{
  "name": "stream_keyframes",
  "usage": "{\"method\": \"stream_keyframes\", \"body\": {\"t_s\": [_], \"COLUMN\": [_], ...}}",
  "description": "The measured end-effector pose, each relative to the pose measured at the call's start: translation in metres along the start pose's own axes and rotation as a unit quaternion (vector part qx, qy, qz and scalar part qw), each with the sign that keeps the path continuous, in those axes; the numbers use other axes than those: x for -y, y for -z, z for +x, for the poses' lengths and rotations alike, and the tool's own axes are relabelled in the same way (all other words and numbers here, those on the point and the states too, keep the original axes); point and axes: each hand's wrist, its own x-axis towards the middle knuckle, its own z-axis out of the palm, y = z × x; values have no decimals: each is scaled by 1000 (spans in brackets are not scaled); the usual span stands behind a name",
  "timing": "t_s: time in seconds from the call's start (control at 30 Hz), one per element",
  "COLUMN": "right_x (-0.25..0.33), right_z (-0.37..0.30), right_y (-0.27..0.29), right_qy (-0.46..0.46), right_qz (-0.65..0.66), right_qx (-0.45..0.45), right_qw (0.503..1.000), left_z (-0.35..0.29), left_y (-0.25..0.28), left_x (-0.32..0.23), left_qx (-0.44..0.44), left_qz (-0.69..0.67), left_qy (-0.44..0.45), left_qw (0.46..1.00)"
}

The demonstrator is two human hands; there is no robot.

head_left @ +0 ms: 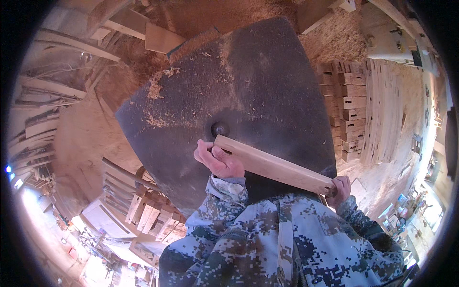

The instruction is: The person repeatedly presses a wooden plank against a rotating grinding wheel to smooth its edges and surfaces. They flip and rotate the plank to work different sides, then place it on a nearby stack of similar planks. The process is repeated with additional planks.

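A pale wooden bar (pixel 277 165) lies slantwise over the near part of a dark tabletop (pixel 272 81). My left hand (pixel 222 161) is closed round its left end, the thumb on the near side. At the bar's right end, beside the table's near right edge, my right hand (pixel 341 191) has its fingers wrapped round the wood. A dark slot or hole shows at that right end. Just beyond the left end, a metal spindle (pixel 219 129) stands in a round opening in the table. I cannot tell whether the bar touches it.
Wood shavings (pixel 155 88) are scattered over the table's far left. To the right stand stacked slotted wooden blocks (pixel 353 112) and long pale strips (pixel 381 112). More cut blocks (pixel 150 213) sit at the lower left. Loose boards (pixel 43 126) line the left side.
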Motion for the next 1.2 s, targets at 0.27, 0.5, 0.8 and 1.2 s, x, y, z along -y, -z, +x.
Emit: {"method": "stream_keyframes", "body": {"t_s": [0.27,0.5,0.8,1.2], "right_x": [20,45,115,241], "right_z": [17,110,248,336], "right_y": [-5,-3,-32,-116], "right_qy": [-22,48,176,360], "right_qz": [1,-2,18,124], "right_qx": [-50,-31,-80,57], "right_qw": [999,998,981,923], "left_z": [8,64,135,26], "left_y": [3,10,79,314], "left_x": [3,52,166,428], "left_qx": [20,-98,-246,-34], "left_qz": [13,-21,-33,220], "left_qy": [-6,95,204,329], "left_qw": [1000,990,947,918]}}
